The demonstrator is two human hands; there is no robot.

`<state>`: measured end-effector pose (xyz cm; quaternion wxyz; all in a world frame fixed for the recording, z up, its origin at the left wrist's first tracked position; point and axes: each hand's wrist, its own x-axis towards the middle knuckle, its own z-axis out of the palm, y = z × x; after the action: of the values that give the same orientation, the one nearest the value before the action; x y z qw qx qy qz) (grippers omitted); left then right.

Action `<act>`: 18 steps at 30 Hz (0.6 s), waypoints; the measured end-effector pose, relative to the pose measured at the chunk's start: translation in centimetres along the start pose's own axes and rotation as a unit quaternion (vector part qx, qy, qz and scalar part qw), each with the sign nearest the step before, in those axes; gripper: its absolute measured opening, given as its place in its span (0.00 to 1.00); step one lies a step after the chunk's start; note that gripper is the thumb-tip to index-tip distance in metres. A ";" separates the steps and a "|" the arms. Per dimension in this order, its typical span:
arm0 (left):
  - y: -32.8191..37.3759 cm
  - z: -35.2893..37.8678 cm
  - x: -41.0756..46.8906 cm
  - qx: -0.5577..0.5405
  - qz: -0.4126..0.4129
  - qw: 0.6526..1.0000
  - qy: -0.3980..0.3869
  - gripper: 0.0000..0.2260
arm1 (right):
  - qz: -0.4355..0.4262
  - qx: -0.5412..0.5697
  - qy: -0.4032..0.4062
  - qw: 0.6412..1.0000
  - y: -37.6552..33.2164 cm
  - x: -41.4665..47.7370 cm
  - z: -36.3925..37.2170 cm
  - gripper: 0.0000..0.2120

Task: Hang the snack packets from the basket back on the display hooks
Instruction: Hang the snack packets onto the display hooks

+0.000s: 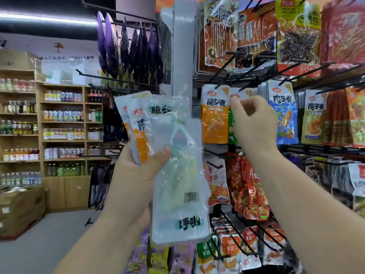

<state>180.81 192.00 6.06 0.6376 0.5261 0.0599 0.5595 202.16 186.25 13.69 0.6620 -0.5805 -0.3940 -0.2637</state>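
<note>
While the left hand [134,175] grips a bunch of snack packets [177,175], the right hand [254,123] pinches a single packet [240,95] at the display hooks [222,81]; missing its hole could drop it.

Left hand [136,175] grips packet stack [177,175]; right hand [254,123] pinches packet [240,95].

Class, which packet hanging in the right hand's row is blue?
The blue plastic packet right of the right hand; the others are orange, green or yellow.
</note>
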 end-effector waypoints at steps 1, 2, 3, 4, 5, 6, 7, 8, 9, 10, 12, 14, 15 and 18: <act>-0.4 -0.3 -0.6 -0.011 -0.014 1.000 -0.005 0.20 | -0.002 0.035 0.000 0.999 -0.6 -1.9 -0.7 0.12; -0.8 -0.6 -1.1 -0.020 -0.028 0.999 -0.007 0.21 | 0.003 0.067 -0.011 0.998 -1.2 -4.0 -1.3 0.12; -1.2 -0.8 -1.7 -0.026 -0.039 0.999 -0.010 0.21 | 0.016 0.096 -0.038 0.995 -1.7 -6.0 -1.7 0.12; -1.7 -1.0 -2.2 -0.029 -0.046 0.998 -0.012 0.20 | 0.041 0.119 -0.076 0.989 -2.2 -8.0 -2.0 0.12; -2.2 -1.2 -2.7 -0.032 -0.053 0.998 -0.014 0.20 | 0.071 0.135 -0.121 0.981 -2.5 -9.8 -2.1 0.14; -2.6 -1.3 -3.1 -0.036 -0.061 0.997 -0.015 0.21 | 0.100 0.139 -0.162 0.972 -2.5 -11.4 -2.2 0.16; -3.0 -1.3 -3.7 -0.040 -0.071 0.997 -0.014 0.22 | 0.124 0.131 -0.195 0.964 -2.3 -12.7 -2.3 0.18; -3.4 -1.4 -4.1 -0.045 -0.081 0.996 -0.008 0.22 | 0.142 0.116 -0.215 0.959 -2.1 -13.8 -2.4 0.17; -3.8 -1.4 -4.6 -0.049 -0.091 0.995 -0.003 0.22 | 0.153 0.099 -0.224 0.957 -1.9 -14.6 -2.7 0.16; -4.1 -1.4 -5.2 -0.046 -0.098 0.994 0.003 0.22 | 0.161 0.086 -0.223 0.958 -1.6 -15.3 -3.2 0.15; -5.0 -1.0 -6.6 -0.028 -0.112 0.993 0.008 0.23 | 0.182 0.081 -0.212 0.957 -1.1 -16.6 -4.7 0.14; -6.2 -0.3 -8.2 -0.024 -0.133 0.991 0.014 0.23 | 0.202 0.088 -0.206 0.953 -0.5 -17.8 -6.3 0.14; -6.7 0.1 -9.2 -0.020 -0.143 0.989 0.020 0.22 | 0.207 0.087 -0.201 0.954 -0.1 -18.4 -7.2 0.15; -8.1 1.8 -12.1 -0.002 -0.170 0.985 0.040 0.16 | 0.234 0.100 -0.193 0.948 2.0 -20.2 -10.0 0.12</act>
<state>182.86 182.97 -5.34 0.7213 0.4845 0.1727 0.4640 194.83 174.66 -4.35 0.6715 -0.6267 -0.3913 0.0568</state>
